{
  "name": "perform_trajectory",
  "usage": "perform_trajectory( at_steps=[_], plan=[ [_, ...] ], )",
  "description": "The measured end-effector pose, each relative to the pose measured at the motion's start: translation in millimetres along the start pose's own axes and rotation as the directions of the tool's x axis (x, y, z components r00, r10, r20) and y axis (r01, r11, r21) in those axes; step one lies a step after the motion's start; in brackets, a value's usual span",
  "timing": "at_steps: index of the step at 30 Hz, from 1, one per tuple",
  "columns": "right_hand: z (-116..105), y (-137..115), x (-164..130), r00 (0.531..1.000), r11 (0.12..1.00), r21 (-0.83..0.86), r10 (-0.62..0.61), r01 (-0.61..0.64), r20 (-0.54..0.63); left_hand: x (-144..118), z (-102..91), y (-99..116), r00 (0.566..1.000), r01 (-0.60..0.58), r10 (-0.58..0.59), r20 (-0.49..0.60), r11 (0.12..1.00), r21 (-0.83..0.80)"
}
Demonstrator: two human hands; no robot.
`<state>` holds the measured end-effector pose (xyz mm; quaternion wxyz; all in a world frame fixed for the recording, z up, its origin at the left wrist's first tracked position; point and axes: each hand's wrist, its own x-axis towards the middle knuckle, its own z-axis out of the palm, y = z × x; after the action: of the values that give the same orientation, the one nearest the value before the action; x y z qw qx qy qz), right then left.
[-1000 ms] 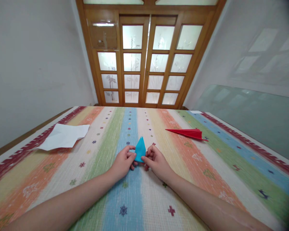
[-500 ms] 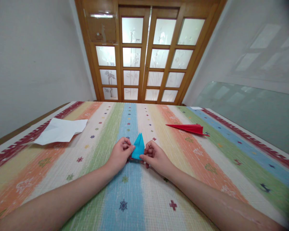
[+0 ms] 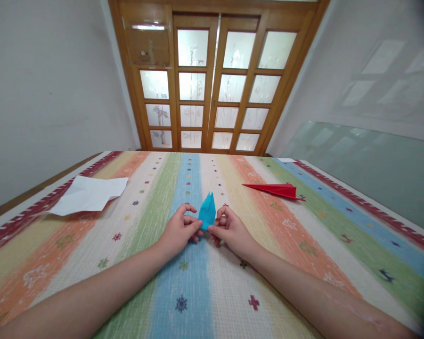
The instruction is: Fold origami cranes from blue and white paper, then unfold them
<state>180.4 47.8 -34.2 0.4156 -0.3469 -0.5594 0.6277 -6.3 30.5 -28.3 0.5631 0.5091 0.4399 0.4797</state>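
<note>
Since half a second ago, the pointed blue folded paper piece [image 3: 207,216] has tipped more upright. Left hand [image 3: 179,231] and right hand [image 3: 229,230] fingers pinch its base, mid-surface on the striped cloth-covered surface [image 3: 304,245], steadying the creases. Red folded paper [image 3: 275,189] lies well apart toward the right edge.

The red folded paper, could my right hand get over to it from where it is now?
Probably yes. The right hand pinches the blue folded paper with the left hand; the red folded paper lies ahead to its right, only bare striped cloth between.
</note>
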Motion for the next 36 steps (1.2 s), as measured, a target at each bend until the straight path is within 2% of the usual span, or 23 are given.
perform_trajectory(
  at_steps=[9, 17, 29, 36],
  plan=[
    [0.1, -2.0, -2.3, 1.000, 1.000, 0.006, 0.001, -0.001, -0.022, 1.3, -1.2, -3.2, 0.999, -0.035, 0.035, 0.007, 0.998, 0.050],
    [-1.5, -2.6, -1.5, 1.000, 1.000, 0.012, -0.021, 0.021, -0.011, -2.1, 0.2, 2.9, 0.999, -0.054, 0.053, -0.009, 0.998, -0.031],
    [1.1, -7.4, -3.9, 0.999, 1.000, -0.026, 0.003, -0.002, 0.032, -3.4, -1.9, 3.3, 0.994, -0.073, 0.071, 0.082, 0.997, 0.030],
    [-0.8, -7.2, -5.8, 0.992, 0.993, -0.107, -0.028, 0.041, 0.123, -1.9, -3.4, 2.0, 0.991, -0.109, 0.101, 0.092, 0.990, 0.092]
  ],
)
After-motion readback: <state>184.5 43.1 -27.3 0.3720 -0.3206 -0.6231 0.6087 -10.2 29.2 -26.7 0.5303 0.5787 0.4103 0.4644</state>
